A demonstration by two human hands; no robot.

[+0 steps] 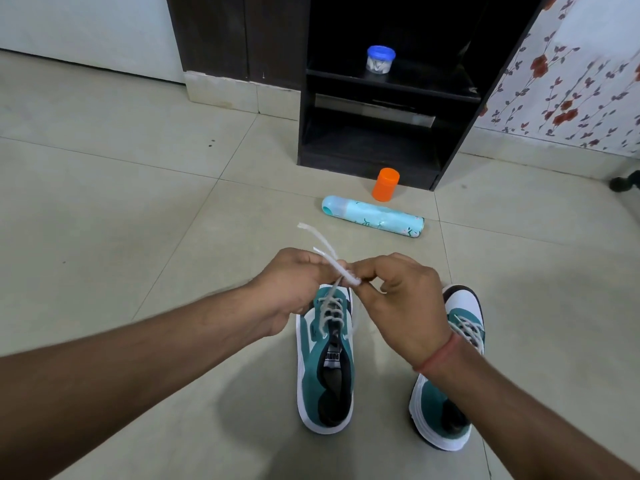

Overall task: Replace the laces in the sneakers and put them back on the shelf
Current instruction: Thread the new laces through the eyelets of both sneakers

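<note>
— Two sneakers?
— Yes, teal and white, on smooth floor tiles: left sneaker (325, 358), right sneaker (450, 375) half hidden by my arm.
— Your fingers?
— My left hand (294, 285) and right hand (401, 299) pinch the woven white lace (332, 261) above the left sneaker; its ends blur.

Teal spray can (373, 216) flat on tiled floor (138, 202), orange jar (385, 185) upright just behind.

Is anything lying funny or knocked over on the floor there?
Yes. The light blue spray can lies on its side on the floor tiles in front of the dark shelf, as if tipped over, while the orange container beside it stands upright. Nothing looks spilled or broken.
</note>
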